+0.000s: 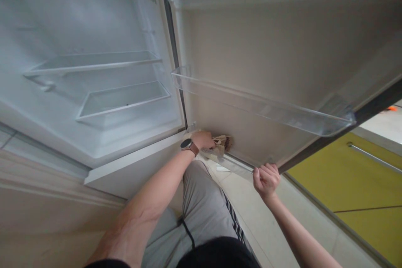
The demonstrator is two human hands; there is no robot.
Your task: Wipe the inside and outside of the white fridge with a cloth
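My left hand (203, 140), with a watch on its wrist, is closed on a crumpled beige-brown cloth (222, 144). It reaches into the low corner of the open refrigerator door (251, 54), near the hinge side. The cloth lies against the door's inner face, just above the bottom door bin (236, 165). Fingers curled, my right hand (266, 179) grips the front rim of that clear bin towards its outer end. Part of the bin is hidden behind my left hand and the cloth.
Another clear door bin (264, 106) spans the door above my hands. Inside the refrigerator at left are an upper shelf (94, 62) and a lower shelf (125, 99). My legs are below, on a tiled floor (266, 222). Yellow-green cabinets (354, 180) stand at right.
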